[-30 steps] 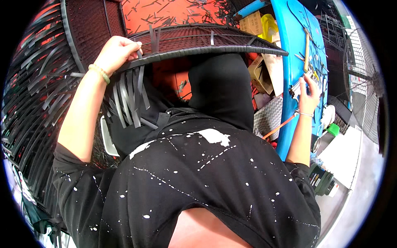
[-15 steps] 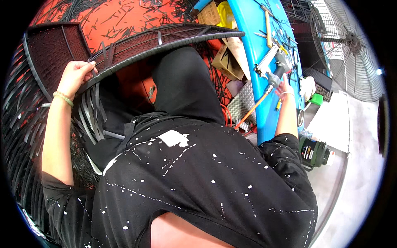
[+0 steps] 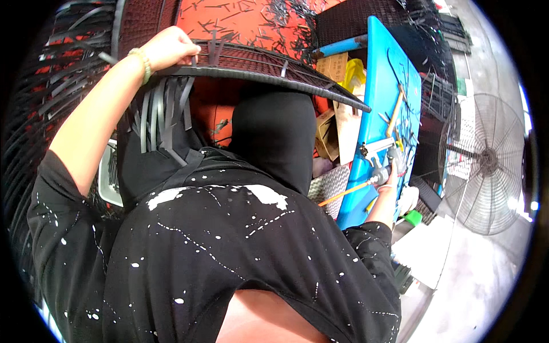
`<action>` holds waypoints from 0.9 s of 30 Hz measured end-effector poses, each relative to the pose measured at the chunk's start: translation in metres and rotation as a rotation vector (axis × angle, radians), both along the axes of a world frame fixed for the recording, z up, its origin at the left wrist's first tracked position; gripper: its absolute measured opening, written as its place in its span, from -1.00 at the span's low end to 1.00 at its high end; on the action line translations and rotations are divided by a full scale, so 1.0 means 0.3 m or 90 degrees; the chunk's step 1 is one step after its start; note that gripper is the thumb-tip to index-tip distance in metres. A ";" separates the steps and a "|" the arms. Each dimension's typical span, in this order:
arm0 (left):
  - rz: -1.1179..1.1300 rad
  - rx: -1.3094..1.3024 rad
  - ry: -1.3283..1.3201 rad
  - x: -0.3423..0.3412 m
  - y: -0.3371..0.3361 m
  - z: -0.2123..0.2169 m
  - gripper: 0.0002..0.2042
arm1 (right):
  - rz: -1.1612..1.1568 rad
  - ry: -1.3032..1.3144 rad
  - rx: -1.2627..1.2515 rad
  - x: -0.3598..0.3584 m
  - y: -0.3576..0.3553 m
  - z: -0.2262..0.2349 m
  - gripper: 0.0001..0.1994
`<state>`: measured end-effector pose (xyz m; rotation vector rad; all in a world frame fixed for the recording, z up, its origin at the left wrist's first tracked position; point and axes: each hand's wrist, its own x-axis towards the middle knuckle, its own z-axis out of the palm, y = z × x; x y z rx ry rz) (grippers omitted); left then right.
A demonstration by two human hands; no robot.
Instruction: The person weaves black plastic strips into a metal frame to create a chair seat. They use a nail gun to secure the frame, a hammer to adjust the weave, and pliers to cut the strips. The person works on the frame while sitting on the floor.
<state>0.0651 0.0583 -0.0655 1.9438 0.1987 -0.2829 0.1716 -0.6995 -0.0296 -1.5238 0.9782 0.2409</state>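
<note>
My left hand [image 3: 171, 48] is closed at the far-left edge of a dark woven panel [image 3: 251, 68], its fingertips pinching a flat dark strip by the rim. The panel has a black wrapped edge and lies across in front of my knees. Loose strip ends [image 3: 163, 111] hang from it over my left leg. On the right, my right hand [image 3: 392, 180] is wrapped round the grey body of an air nail gun [image 3: 378, 150]. This gun has a silver magazine and an orange hose [image 3: 343, 194], and it is at the blue table. Its grip is partly hidden by my fingers.
The blue table [image 3: 377, 114] bears a wooden-handled hammer [image 3: 396, 108] and scattered strips. Beneath its left side are cardboard boxes [image 3: 327, 137] and a yellow bag. Strip scraps litter the red floor [image 3: 229, 26]. A large fan [image 3: 486, 160] stands at the right; bundled strips [image 3: 68, 97] lie left.
The view has shifted, so the table and fan appear lower. My right hand has closed round the nail gun. My left hand stays at the panel's edge.
</note>
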 end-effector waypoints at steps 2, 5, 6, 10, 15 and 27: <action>0.004 0.006 0.001 0.002 -0.006 0.004 -0.69 | 0.037 -0.037 0.073 -0.011 0.012 0.036 -0.30; 0.004 0.016 -0.006 0.010 -0.010 0.000 -0.70 | -0.013 -0.151 0.129 0.009 -0.027 0.000 -0.42; 0.006 0.005 -0.005 0.013 -0.012 -0.003 -0.70 | -0.037 -0.150 0.189 0.021 -0.046 0.022 -0.55; 0.007 0.022 -0.029 0.014 -0.025 0.010 -0.71 | 0.098 -0.214 0.065 0.029 0.049 0.139 -0.81; 0.014 0.057 -0.025 0.002 -0.024 0.021 -0.73 | 0.299 -0.241 -0.065 -0.062 0.515 0.364 -0.70; 0.006 0.078 -0.057 0.009 -0.027 0.039 -0.73 | 1.141 -0.658 -0.589 -0.285 1.381 0.348 -0.46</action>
